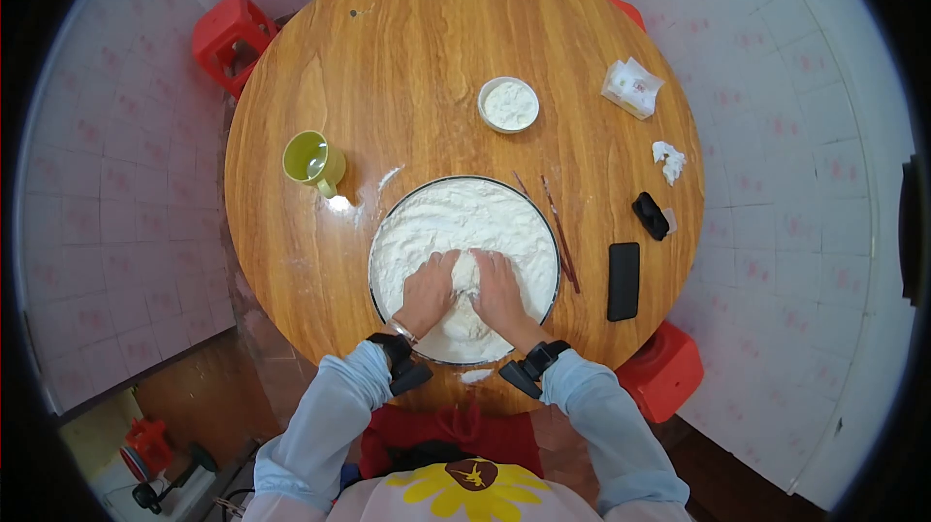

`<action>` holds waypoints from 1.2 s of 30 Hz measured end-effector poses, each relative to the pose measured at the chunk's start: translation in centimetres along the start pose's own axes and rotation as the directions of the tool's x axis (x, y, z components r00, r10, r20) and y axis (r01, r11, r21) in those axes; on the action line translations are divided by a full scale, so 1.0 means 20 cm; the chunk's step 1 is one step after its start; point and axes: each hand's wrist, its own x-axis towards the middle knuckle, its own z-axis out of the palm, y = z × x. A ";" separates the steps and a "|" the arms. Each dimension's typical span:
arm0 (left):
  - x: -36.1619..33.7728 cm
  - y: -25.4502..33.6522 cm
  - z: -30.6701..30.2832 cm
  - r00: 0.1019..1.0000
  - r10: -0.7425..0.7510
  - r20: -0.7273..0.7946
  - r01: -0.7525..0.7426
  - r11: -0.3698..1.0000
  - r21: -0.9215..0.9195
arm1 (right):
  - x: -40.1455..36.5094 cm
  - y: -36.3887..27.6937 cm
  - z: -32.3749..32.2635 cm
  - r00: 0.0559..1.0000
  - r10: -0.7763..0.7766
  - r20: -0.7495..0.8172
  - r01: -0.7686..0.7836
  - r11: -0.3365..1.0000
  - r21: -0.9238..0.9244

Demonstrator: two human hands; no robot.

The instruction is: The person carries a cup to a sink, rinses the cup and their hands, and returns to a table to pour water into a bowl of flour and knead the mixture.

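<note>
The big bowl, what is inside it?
White flour fills the bowl, and the left hand and right hand press into it. The bowl's bottom is hidden under flour.

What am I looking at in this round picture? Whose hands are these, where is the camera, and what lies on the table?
No machine here: a person wears one camera on the head, looking down, and its wide lens bends the picture round. The left hand and right hand press side by side into white flour in a wide basin on a round wooden table. Neither hand holds anything. Around lie a green mug, a small bowl of white powder, two thin sticks, a black phone and a white packet.
</note>
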 end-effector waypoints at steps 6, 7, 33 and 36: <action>0.05 -0.04 -0.04 0.997 -0.022 0.075 0.033 0.989 -0.145 | 0.09 0.16 0.03 0.999 -0.004 0.052 -0.004 0.990 0.139; 0.05 -0.07 -0.04 0.992 -0.025 0.122 0.054 0.968 -0.246 | 0.09 0.19 0.03 0.993 -0.033 0.111 0.009 0.977 0.213; -0.39 0.04 -0.01 0.988 0.156 0.021 -0.155 0.987 -0.043 | -0.26 -0.14 0.03 0.988 -0.150 -0.036 0.149 0.988 -0.037; -0.33 0.02 0.01 0.993 0.112 -0.047 -0.114 0.992 -0.061 | -0.17 -0.07 0.10 0.971 -0.199 -0.135 0.177 0.972 -0.157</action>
